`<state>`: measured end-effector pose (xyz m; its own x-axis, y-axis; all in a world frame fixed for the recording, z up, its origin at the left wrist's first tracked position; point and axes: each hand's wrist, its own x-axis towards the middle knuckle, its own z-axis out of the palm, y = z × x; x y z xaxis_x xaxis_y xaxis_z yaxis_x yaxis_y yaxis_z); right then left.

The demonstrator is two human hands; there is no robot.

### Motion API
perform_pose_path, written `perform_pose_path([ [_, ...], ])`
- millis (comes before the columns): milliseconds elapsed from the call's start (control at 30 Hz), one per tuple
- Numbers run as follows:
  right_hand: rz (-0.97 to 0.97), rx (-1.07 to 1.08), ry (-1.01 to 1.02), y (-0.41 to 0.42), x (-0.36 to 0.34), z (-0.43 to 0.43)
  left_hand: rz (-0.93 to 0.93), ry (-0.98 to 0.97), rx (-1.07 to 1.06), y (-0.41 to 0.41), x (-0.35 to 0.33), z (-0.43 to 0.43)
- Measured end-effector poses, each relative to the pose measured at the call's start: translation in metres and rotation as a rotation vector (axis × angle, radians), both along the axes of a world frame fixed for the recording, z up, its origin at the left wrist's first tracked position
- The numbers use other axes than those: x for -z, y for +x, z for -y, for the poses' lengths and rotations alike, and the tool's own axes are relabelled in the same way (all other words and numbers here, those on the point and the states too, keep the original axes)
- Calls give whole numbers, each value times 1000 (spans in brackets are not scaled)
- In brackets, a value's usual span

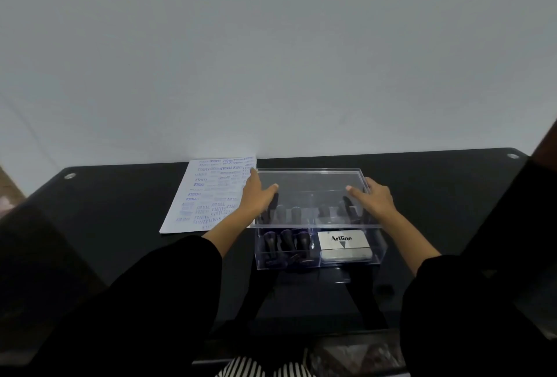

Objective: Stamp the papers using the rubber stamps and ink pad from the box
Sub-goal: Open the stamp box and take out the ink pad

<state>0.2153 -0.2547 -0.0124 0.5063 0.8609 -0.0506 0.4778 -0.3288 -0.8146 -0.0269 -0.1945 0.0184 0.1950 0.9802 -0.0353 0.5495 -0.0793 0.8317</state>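
A clear plastic box (319,260) stands on the black table (120,214). Its clear lid (313,183) is held above the box's back part, tilted. My left hand (257,196) grips the lid's left edge and my right hand (373,200) grips its right edge. Inside the box, several black rubber stamps (286,242) stand on the left. A silver Artline ink pad (343,241) lies at the front right. A stack of papers (211,196) covered with blue stamp marks lies left of the box, partly under my left wrist.
A grey wall (271,60) rises right behind the table's far edge. Metal fittings (70,176) sit at the table's back corners. A dark shape (512,226) stands at the right side. Striped cloth (256,369) shows below the front edge.
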Motion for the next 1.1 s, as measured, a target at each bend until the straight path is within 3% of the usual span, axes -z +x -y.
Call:
perform_pose_path([
  [467,-35,46,104,8,-30,-68,62,30,-48,25,-18,-82],
  [800,8,49,24,22,5,-130,103,-42,-71,36,42,-143],
  [1100,103,10,-173,24,27,-148,42,-93,10,33,57,-149],
])
